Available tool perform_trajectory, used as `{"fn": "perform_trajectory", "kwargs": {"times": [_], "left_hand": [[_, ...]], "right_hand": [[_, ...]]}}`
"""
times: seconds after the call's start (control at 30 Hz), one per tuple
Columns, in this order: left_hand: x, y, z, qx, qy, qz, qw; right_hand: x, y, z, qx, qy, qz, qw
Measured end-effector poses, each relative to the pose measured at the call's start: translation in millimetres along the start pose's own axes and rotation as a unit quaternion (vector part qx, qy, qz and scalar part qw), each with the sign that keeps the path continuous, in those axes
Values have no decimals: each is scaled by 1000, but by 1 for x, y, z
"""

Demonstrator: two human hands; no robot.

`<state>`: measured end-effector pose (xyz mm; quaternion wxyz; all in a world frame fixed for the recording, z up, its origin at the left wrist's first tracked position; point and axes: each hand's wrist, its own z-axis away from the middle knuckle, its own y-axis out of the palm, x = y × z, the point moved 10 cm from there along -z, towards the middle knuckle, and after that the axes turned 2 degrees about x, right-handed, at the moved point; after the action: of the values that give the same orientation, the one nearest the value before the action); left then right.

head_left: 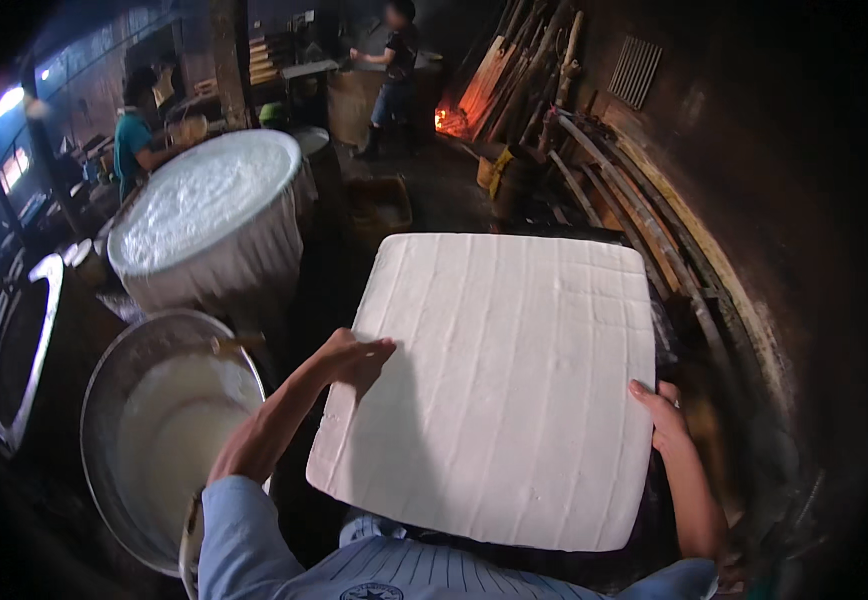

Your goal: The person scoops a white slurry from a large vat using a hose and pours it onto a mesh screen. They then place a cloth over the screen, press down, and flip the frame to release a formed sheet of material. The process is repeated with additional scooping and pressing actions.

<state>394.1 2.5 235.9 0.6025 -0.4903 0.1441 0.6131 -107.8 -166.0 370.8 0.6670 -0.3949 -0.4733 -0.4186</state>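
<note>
A big, square white slab of tofu [504, 390] with long ridges across its top lies in front of my body, between my two hands. At its left edge my left hand [352, 358] is closed, the thumb over the top and the other fingers partly hidden. My right hand [666, 412] grips the opposite edge, thumb on the upper face and a ring on one finger; its remaining fingers go out of sight beside the slab. A shadow from my left arm falls across the tofu. What lies under the slab is hidden.
To the left stands a metal pot [169, 440] of pale liquid. Beyond it is a wide cloth-draped vat [209, 210] with a frothy top. Poles [644, 220] line the right wall; a wood fire [449, 120] burns far off. Two people work at the back.
</note>
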Motion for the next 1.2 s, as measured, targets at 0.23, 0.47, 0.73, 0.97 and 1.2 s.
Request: {"fn": "perform_trajectory", "kwargs": {"times": [0.23, 0.47, 0.73, 0.97, 1.2], "left_hand": [[-10, -122, -108, -59, -28, 33, 997], [-67, -214, -269, -111, 8, 86, 990], [-173, -298, -445, -91, 18, 160, 983], [-252, -332, -619, -84, 32, 158, 983], [-320, -337, -812, -87, 20, 26, 996]], "right_hand": [[48, 119, -179, 13, 33, 5, 999], [99, 202, -386, 18, -13, 8, 1000], [166, 276, -613, 94, -47, -23, 994], [206, 266, -752, -10, -43, 26, 999], [239, 279, -881, -49, -17, 4, 999]]}}
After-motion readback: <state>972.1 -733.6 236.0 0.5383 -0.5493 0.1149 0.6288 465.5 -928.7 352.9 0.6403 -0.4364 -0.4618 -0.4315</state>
